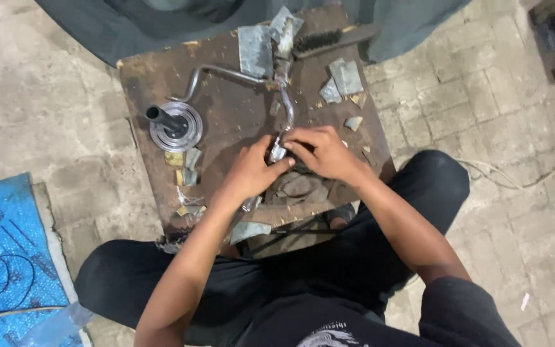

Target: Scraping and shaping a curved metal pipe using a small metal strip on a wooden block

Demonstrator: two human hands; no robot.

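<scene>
On a low rusty brown work board point(226, 115) lies a bent grey metal tube frame point(226, 72); it runs from a round pulley-like disc with a black stub point(175, 124) up and across, then down toward me. My left hand point(252, 170) and my right hand point(319, 151) meet at the lower end of the tube point(278, 153), fingers closed around it and a small metal part there. What lies under my palms is hidden.
Grey sheet-metal scraps point(255, 50) point(345, 77) and a wire brush point(319, 41) lie at the board's far side. Small yellowish offcuts point(184, 160) sit near the disc. Blue plastic sheet point(4, 250) with a black wire lies left. Paved floor surrounds; my knees flank the board.
</scene>
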